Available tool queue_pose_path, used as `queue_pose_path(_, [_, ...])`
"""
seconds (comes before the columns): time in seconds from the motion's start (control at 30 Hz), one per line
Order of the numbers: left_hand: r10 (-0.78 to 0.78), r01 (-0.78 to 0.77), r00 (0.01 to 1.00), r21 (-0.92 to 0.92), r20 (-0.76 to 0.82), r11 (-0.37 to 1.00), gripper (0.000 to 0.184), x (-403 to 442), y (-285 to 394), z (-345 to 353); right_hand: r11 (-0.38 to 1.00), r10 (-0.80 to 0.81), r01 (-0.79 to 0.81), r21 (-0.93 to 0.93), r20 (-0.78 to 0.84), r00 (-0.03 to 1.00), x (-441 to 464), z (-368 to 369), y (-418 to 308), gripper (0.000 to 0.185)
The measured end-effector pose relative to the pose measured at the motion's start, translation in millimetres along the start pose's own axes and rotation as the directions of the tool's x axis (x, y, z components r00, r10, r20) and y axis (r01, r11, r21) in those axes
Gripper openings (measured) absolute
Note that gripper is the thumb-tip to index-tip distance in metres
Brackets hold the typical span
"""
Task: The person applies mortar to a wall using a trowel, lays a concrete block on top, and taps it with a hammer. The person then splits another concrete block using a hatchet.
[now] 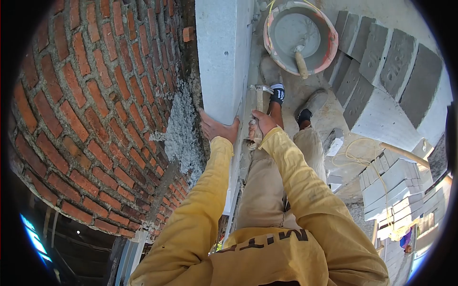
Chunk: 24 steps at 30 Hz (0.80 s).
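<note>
My left hand (219,127) lies spread against the near end of a long pale block (222,57), its thumb and fingers apart at the block's corners. Just right of it, my right hand (260,126) is wrapped round the handle of a hammer-like tool (259,101), whose metal head points away from me beside the block. Grey wet mortar (183,131) is spread along the wall edge left of my left hand.
A curved brick wall (90,109) fills the left side. At the top stands a round tub (269,35) of grey mix with a trowel (301,63) in it. Grey blocks (397,64) are stacked at the right, with more blocks (392,183) and a yellowish cord (350,155) lower down.
</note>
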State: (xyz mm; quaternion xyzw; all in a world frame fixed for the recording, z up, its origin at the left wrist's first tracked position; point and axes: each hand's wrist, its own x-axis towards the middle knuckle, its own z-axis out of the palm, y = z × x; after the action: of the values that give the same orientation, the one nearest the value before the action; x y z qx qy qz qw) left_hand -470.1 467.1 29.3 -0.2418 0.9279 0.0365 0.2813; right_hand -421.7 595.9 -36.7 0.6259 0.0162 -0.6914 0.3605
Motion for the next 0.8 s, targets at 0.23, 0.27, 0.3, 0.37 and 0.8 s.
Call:
queue_pose_path(0.23, [0.310, -0.301, 0.918, 0.076, -0.246, 0.951, 0.124, 16.7, 35.0, -17.0, 0.959, -0.275, 0.276, -0.064, 0.020, 0.961, -62.4, 51.3, -57.9, 0.026])
queue_pose_path(0.27, [0.380, -0.375, 0.886, 0.070, -0.266, 0.924, 0.124, 21.1, 42.6, -23.1, 0.956, -0.283, 0.286, -0.063, 0.043, 0.958, -64.8, 59.3, -69.6, 0.026])
queue_pose_path(0.3, [0.302, -0.300, 0.930, 0.044, -0.210, 0.953, 0.122, 22.2, 47.6, -24.0, 0.954, -0.290, 0.294, -0.064, 0.066, 0.955, -66.9, 67.7, -80.1, 0.026])
queue_pose_path(0.37, [0.147, -0.148, 0.984, -0.001, -0.097, 0.989, 0.119, 27.4, 62.8, -24.4, 0.942, -0.334, 0.336, -0.012, 0.087, 0.939, -70.7, 87.9, -101.5, 0.026])
queue_pose_path(0.8, [0.109, -0.108, 0.988, -0.009, 0.114, 0.994, 0.123, 37.3, 57.1, -34.8, 0.922, -0.386, 0.384, 0.046, 0.157, 0.909, -70.2, 134.2, -135.2, 0.022])
